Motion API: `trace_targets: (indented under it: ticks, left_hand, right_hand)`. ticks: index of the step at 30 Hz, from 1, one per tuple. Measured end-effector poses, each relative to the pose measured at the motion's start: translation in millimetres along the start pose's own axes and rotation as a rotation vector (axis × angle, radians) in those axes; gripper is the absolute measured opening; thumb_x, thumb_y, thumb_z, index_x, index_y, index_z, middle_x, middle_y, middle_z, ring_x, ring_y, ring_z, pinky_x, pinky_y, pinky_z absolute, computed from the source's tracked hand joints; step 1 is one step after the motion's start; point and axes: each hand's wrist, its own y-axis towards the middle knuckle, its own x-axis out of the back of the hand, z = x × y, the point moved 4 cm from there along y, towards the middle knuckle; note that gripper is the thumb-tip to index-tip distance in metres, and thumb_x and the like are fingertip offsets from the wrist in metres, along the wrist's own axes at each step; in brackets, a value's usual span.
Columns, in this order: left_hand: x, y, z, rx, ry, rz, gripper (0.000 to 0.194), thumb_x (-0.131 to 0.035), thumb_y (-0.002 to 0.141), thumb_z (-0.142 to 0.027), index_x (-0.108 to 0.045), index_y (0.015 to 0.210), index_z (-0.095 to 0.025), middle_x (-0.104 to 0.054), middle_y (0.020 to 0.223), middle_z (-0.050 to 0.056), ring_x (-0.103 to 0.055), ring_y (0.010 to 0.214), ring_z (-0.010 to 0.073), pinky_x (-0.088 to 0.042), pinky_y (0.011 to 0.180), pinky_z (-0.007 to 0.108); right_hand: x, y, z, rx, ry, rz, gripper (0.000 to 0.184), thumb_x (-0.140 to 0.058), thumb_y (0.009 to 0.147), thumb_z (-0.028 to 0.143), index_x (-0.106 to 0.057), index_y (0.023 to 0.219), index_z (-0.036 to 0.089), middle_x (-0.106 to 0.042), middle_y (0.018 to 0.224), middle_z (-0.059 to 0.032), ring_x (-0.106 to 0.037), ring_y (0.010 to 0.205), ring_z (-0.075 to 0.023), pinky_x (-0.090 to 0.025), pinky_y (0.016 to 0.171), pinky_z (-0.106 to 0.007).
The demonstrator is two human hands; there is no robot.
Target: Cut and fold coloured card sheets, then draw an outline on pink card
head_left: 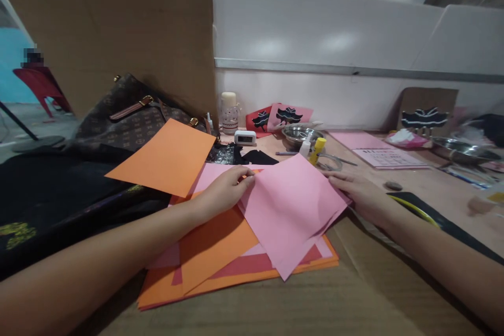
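Note:
My left hand (226,189) pinches the left corner of a pink paper sheet (291,205) between thumb and fingers. At the sheet's right corner, my right hand (360,194) is closed on its edge, with the thumb mostly hidden. Another pink edge shows just under that corner. Below lies a loose stack of orange, red and pink sheets (220,247) on brown cardboard. A separate orange sheet (167,160) rests to the left, partly over a black cloth (79,205).
A brown patterned bag (118,113) leans against a tall cardboard panel (129,26). Behind the papers stand a small digital clock (244,138), a glue stick (317,150) and a metal bowl (301,136). Farther right lie a printed pink sheet (388,158) and another bowl (464,150).

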Motion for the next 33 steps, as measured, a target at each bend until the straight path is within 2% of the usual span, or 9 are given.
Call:
trace_targets:
  ticks: [2,5,7,11,14,17,25,30,33]
  left_hand:
    - [0.6,1.0,2.1,-0.037,0.032,-0.026,0.024,-0.046,0.093,-0.035,-0.063,0.087,-0.019,-0.064,0.095,0.006,-0.058,0.091,0.0216,-0.044,0.081,0.034]
    - [-4.1,0.2,6.7,0.004,-0.049,0.022,0.017,-0.053,0.089,-0.033,-0.064,0.088,-0.020,-0.067,0.091,0.004,-0.061,0.084,0.0198,-0.046,0.075,0.031]
    - [-9.0,-1.8,8.8,0.048,-0.128,0.057,0.012,-0.061,0.084,-0.030,-0.065,0.090,-0.020,-0.068,0.087,0.002,-0.061,0.079,0.0185,-0.046,0.068,0.029]
    - [-17.7,-6.0,9.1,0.090,-0.164,0.092,0.023,-0.065,0.080,-0.027,-0.067,0.102,-0.020,-0.070,0.088,0.002,-0.062,0.077,0.0180,-0.045,0.066,0.028]
    - [-19.8,-7.1,6.6,0.062,-0.182,0.100,0.022,-0.058,0.087,-0.032,-0.070,0.102,-0.020,-0.072,0.100,0.004,-0.065,0.086,0.0190,-0.047,0.075,0.030]
    - [-20.3,-6.9,5.6,0.059,-0.220,0.124,0.021,-0.060,0.087,-0.035,-0.070,0.098,-0.020,-0.073,0.099,0.003,-0.065,0.087,0.0185,-0.048,0.075,0.028]
    - [-17.7,-7.8,1.1,0.112,-0.122,0.109,0.018,-0.063,0.084,-0.035,-0.071,0.083,-0.019,-0.073,0.086,0.002,-0.063,0.078,0.0173,-0.045,0.067,0.026]
    - [-18.5,-8.3,2.6,0.099,-0.097,0.121,0.022,-0.058,0.086,-0.037,-0.071,0.082,-0.019,-0.073,0.084,0.002,-0.063,0.077,0.0180,-0.044,0.067,0.027]
    - [-19.7,-7.6,6.2,0.056,-0.069,0.123,0.023,-0.055,0.087,-0.036,-0.071,0.083,-0.019,-0.073,0.084,0.002,-0.063,0.077,0.0181,-0.044,0.069,0.028]
  right_hand:
    - [-7.5,-5.1,8.5,0.056,-0.039,0.024,0.035,-0.073,0.080,0.044,-0.075,0.112,0.031,-0.058,0.140,-0.0013,-0.051,0.130,-0.0314,-0.047,0.104,-0.040]
    - [-12.1,-6.9,8.4,0.059,-0.065,0.035,0.037,-0.072,0.080,0.048,-0.075,0.113,0.031,-0.057,0.140,-0.0023,-0.053,0.128,-0.0332,-0.051,0.099,-0.042]
    - [-8.9,-4.4,1.2,0.041,-0.082,-0.012,0.037,-0.072,0.079,0.049,-0.075,0.111,0.031,-0.061,0.136,-0.0025,-0.056,0.125,-0.0318,-0.052,0.097,-0.040]
    - [5.5,3.1,-16.7,0.006,-0.129,-0.155,0.031,-0.071,0.079,0.045,-0.075,0.103,0.026,-0.072,0.118,-0.0059,-0.067,0.104,-0.0276,-0.055,0.086,-0.036]
    - [13.8,6.7,-24.6,-0.008,-0.168,-0.197,0.031,-0.071,0.078,0.045,-0.075,0.099,0.022,-0.075,0.105,-0.0064,-0.070,0.088,-0.0246,-0.055,0.074,-0.033]
    - [15.6,7.0,-26.3,-0.008,-0.194,-0.211,0.033,-0.070,0.076,0.047,-0.074,0.097,0.021,-0.076,0.098,-0.0059,-0.070,0.080,-0.0233,-0.054,0.067,-0.032]
    - [2.8,0.3,-19.1,0.038,-0.268,-0.216,0.035,-0.065,0.081,0.050,-0.073,0.104,0.025,-0.075,0.099,-0.0041,-0.069,0.085,-0.0243,-0.055,0.074,-0.035]
    - [-1.1,-2.4,-8.2,0.093,-0.326,-0.251,0.030,-0.064,0.079,0.047,-0.074,0.095,0.024,-0.074,0.105,-0.0043,-0.067,0.097,-0.0274,-0.053,0.088,-0.039]
    - [-4.5,-3.8,-2.3,0.118,-0.347,-0.262,0.027,-0.062,0.079,0.044,-0.074,0.092,0.024,-0.074,0.106,-0.0037,-0.067,0.098,-0.0274,-0.054,0.087,-0.038]
